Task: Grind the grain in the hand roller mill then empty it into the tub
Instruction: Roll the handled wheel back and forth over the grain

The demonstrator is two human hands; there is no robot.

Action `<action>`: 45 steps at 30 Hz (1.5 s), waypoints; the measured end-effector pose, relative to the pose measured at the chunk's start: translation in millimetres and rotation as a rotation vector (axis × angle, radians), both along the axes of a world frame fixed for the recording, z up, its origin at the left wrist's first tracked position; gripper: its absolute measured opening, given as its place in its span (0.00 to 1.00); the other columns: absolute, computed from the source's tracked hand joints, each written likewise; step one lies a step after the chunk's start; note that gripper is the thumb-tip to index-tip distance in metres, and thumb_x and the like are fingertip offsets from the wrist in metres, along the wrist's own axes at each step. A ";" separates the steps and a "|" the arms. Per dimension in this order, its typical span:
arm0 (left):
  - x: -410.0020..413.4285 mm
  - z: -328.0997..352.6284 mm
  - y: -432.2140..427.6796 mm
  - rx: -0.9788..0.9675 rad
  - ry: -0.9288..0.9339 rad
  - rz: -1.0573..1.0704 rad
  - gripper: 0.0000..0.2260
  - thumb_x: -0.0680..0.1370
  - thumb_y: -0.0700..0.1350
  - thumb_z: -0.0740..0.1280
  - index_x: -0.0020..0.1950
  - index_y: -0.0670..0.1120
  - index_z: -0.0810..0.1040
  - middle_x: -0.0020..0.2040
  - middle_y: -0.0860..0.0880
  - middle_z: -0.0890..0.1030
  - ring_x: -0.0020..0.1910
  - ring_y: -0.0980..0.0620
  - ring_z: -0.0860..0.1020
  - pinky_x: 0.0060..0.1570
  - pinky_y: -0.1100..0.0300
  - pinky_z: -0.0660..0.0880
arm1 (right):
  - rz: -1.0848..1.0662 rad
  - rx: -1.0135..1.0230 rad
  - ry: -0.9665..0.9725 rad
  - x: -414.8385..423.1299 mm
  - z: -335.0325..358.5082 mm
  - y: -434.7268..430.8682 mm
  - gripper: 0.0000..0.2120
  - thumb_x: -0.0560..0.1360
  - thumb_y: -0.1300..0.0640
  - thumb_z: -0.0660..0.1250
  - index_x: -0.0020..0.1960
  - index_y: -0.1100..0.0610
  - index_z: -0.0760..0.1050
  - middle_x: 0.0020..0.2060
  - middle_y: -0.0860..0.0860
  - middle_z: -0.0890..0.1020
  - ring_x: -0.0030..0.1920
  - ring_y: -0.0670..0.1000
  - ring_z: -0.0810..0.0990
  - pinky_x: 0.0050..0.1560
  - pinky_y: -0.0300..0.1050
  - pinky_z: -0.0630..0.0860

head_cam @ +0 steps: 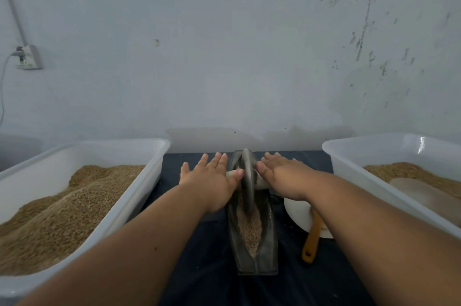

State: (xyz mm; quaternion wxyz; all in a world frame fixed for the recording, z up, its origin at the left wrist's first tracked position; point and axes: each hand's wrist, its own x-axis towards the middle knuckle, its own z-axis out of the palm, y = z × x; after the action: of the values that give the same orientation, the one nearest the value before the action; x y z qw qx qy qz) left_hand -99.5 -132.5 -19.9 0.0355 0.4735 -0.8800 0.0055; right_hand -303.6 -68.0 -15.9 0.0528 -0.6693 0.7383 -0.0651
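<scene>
A dark boat-shaped mill trough (268, 241) lies lengthwise on the dark cloth, with brown grain (249, 228) along its groove. A grey roller wheel (247, 176) stands upright in the far half of the trough on a pale axle handle (231, 174). My left hand (212, 178) presses flat on the left end of the axle, fingers straight. My right hand (282, 173) presses flat on the right end, hiding it. A white tub (354, 156) at the right holds ground grain and pale flour (429, 193).
A second white tub (139, 196) heaped with whole grain stands at the left. A white plate (299, 213) and a yellow-handled tool (311, 241) lie between the trough and the right tub. A grey wall rises just behind; a socket (28, 57) is on it at the left.
</scene>
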 end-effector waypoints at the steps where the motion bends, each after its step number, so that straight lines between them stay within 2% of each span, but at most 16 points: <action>1: -1.6 -0.8 -4.9 0.008 0.009 0.007 0.33 0.79 0.67 0.37 0.80 0.52 0.41 0.81 0.54 0.43 0.79 0.49 0.42 0.74 0.37 0.44 | -0.009 -0.012 0.021 -1.1 -1.1 -6.4 0.34 0.81 0.34 0.37 0.81 0.50 0.49 0.81 0.47 0.47 0.80 0.48 0.44 0.77 0.57 0.44; 6: -17.1 2.3 -35.5 0.035 0.044 0.072 0.32 0.79 0.66 0.37 0.80 0.52 0.41 0.81 0.54 0.43 0.79 0.48 0.39 0.74 0.36 0.42 | -0.079 -0.090 0.080 -8.3 -0.5 -45.6 0.36 0.79 0.32 0.34 0.81 0.48 0.43 0.80 0.45 0.42 0.79 0.47 0.39 0.77 0.58 0.40; 11: -34.2 16.2 -59.5 0.009 0.007 0.109 0.33 0.79 0.66 0.35 0.80 0.53 0.42 0.80 0.55 0.43 0.78 0.49 0.37 0.73 0.34 0.38 | -0.132 -0.126 0.031 -17.6 3.8 -68.3 0.37 0.78 0.31 0.34 0.81 0.49 0.40 0.80 0.45 0.38 0.79 0.46 0.36 0.78 0.57 0.39; 18: -28.6 6.2 -49.3 -0.031 0.017 0.070 0.34 0.78 0.67 0.34 0.80 0.53 0.43 0.80 0.55 0.44 0.79 0.49 0.40 0.74 0.36 0.41 | -0.101 -0.116 0.020 -15.0 -5.2 -50.6 0.36 0.80 0.33 0.35 0.82 0.51 0.47 0.81 0.47 0.48 0.80 0.48 0.45 0.78 0.56 0.45; 24: 1.7 -3.9 -10.6 0.024 0.048 0.006 0.33 0.78 0.67 0.36 0.80 0.53 0.42 0.81 0.55 0.45 0.79 0.49 0.43 0.75 0.40 0.45 | -0.021 -0.106 0.085 5.6 -3.9 -6.1 0.37 0.78 0.32 0.35 0.81 0.50 0.49 0.81 0.46 0.50 0.80 0.47 0.46 0.78 0.56 0.48; 29: 28.2 -8.4 44.4 -0.026 0.011 -0.037 0.44 0.66 0.72 0.26 0.79 0.53 0.36 0.80 0.56 0.39 0.78 0.52 0.38 0.75 0.40 0.42 | 0.052 -0.014 0.061 17.8 0.0 44.0 0.39 0.77 0.29 0.38 0.81 0.50 0.50 0.80 0.47 0.54 0.80 0.48 0.47 0.77 0.58 0.51; 33: 30.1 -7.4 58.4 -0.025 -0.016 -0.047 0.45 0.64 0.72 0.25 0.78 0.53 0.34 0.79 0.57 0.36 0.77 0.53 0.35 0.74 0.39 0.40 | 0.061 0.082 0.010 15.7 4.4 58.6 0.41 0.75 0.27 0.39 0.81 0.50 0.47 0.80 0.47 0.54 0.80 0.47 0.47 0.77 0.58 0.53; 36: 23.3 -2.4 38.7 0.027 0.009 -0.046 0.42 0.68 0.70 0.28 0.80 0.53 0.38 0.80 0.56 0.41 0.79 0.53 0.40 0.75 0.40 0.42 | 0.050 0.085 0.004 10.5 5.1 40.2 0.39 0.77 0.29 0.39 0.81 0.50 0.47 0.80 0.46 0.51 0.80 0.48 0.46 0.78 0.58 0.50; 40: 2.7 -0.8 -7.4 0.067 0.056 0.014 0.30 0.80 0.64 0.37 0.80 0.54 0.43 0.81 0.55 0.45 0.79 0.51 0.47 0.76 0.41 0.45 | -0.009 -0.016 0.083 1.3 2.7 -7.4 0.36 0.79 0.32 0.36 0.81 0.50 0.44 0.81 0.47 0.44 0.80 0.48 0.41 0.78 0.59 0.42; 43: -11.9 2.2 -35.2 0.095 0.070 0.064 0.27 0.83 0.60 0.39 0.81 0.54 0.46 0.81 0.54 0.48 0.79 0.48 0.51 0.75 0.40 0.51 | -0.064 -0.120 0.132 -2.8 3.8 -43.5 0.37 0.78 0.31 0.34 0.81 0.50 0.44 0.80 0.46 0.41 0.79 0.47 0.38 0.77 0.59 0.38; 45: -21.5 7.6 -49.1 0.089 0.024 0.068 0.25 0.84 0.57 0.40 0.80 0.55 0.47 0.81 0.53 0.48 0.79 0.45 0.49 0.74 0.37 0.51 | -0.100 -0.165 0.137 -8.5 5.7 -62.0 0.38 0.77 0.31 0.34 0.81 0.50 0.43 0.80 0.46 0.40 0.79 0.46 0.37 0.77 0.59 0.37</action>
State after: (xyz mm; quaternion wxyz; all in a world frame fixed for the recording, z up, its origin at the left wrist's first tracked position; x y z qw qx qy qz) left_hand -121.0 -181.6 -12.4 0.0246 0.5042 -0.8624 -0.0380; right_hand -312.1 -130.0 -10.2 -0.0562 -0.6365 0.7648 -0.0822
